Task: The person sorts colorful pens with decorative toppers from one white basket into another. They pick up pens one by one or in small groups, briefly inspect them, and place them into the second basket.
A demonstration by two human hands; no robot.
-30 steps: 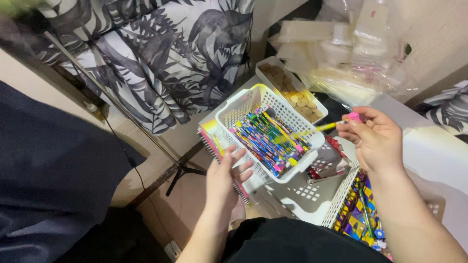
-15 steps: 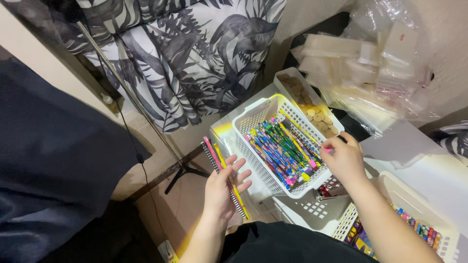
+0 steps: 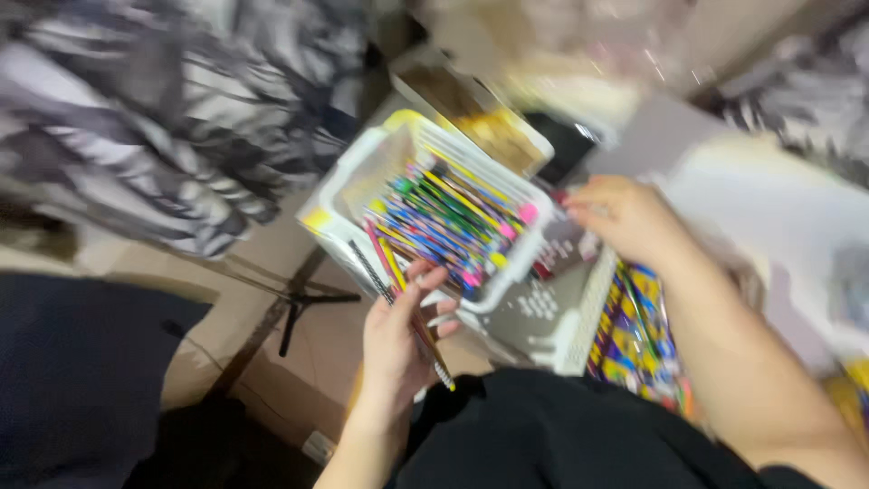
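A white plastic basket with slotted walls (image 3: 362, 172), packed with a bundle of brightly coloured pencils with pink eraser ends (image 3: 448, 222), sits tilted between the two hands, its near rim just above the left hand's fingertips and its far corner beside the right hand. The picture is smeared by motion, so fine detail is lost.

The left hand (image 3: 398, 349) is under the basket's near edge, fingers loosely spread and curled upward, touching a spiral-bound notebook with a yellow and pink cover (image 3: 398, 290) that lies edge-on beneath the basket; whether the hand grips the notebook or merely props it, I cannot tell. The right hand (image 3: 629, 217) lies at the basket's far right corner with its fingers bent together toward the rim; whether they pinch anything cannot be told through the blur.

Below the right hand and forearm, a second white slotted basket (image 3: 579, 317) holds flat packets with busy blue, yellow and red print (image 3: 638, 340). Beyond the pencil basket, away from both hands, stands an open tan cardboard box (image 3: 471, 113). To the left of the left hand hangs black-and-white leaf-patterned fabric (image 3: 172, 136), and a dark metal stand's legs (image 3: 294, 303) spread on the floor. Dark clothing (image 3: 579, 435) fills the lower edge between the forearms.
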